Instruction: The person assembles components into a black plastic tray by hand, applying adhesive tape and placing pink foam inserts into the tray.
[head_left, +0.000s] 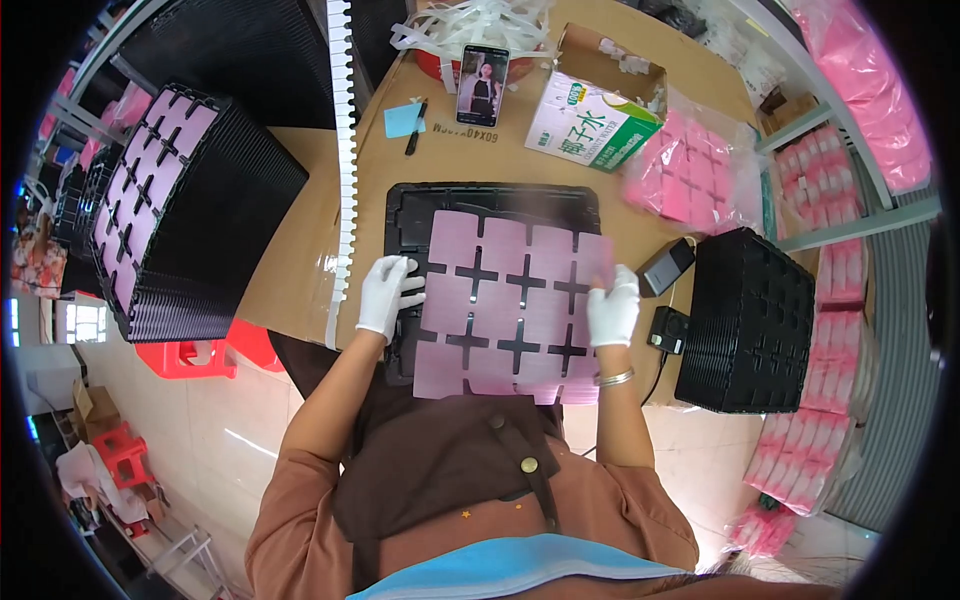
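A pink sheet (497, 318) with cross-shaped cut-outs lies tilted over a shallow black plastic tray (412, 208) in front of me. More pink layers show beneath its lower right edge. My right hand (614, 310), in a white glove, holds the sheet at its right side, the thumb near the edge; the sheet's upper right corner is blurred. Also gloved in white, my left hand (388, 298) rests at the tray's left rim with its fingers spread toward the sheet, holding nothing.
Tall stacks of black trays stand at left (215, 215) and right (755, 325). A propped phone (482, 86), a black pen-like tool (416, 130), a blue paper (400, 121), an open carton (590, 115) and bagged pink sheets (690, 175) lie beyond. Black adapters (667, 268) sit at right.
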